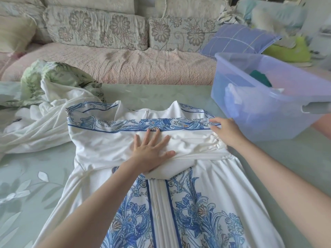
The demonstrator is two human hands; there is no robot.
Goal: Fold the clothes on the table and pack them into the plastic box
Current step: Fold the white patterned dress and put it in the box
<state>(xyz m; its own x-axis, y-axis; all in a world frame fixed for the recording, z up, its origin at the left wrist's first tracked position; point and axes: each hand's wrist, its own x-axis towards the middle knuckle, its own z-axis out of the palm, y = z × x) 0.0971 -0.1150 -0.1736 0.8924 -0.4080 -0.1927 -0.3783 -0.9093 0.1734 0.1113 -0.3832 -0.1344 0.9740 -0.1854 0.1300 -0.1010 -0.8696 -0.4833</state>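
A floral-cushioned sofa (100, 31) with a pink cover stands behind the pale green table (26, 176).

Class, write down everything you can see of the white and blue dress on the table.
The dress is white, soft-looking fabric with blue floral print, blue stripes and a patterned band across the top. It lies spread on the green table, partly folded across its middle. The left hand presses flat on the fold; the right hand touches its right edge.

Below your left hand (152, 153), the dress (100, 147) runs off-frame; past your right hand (227, 130), the plastic box (259, 115) is cropped, contents blurry.
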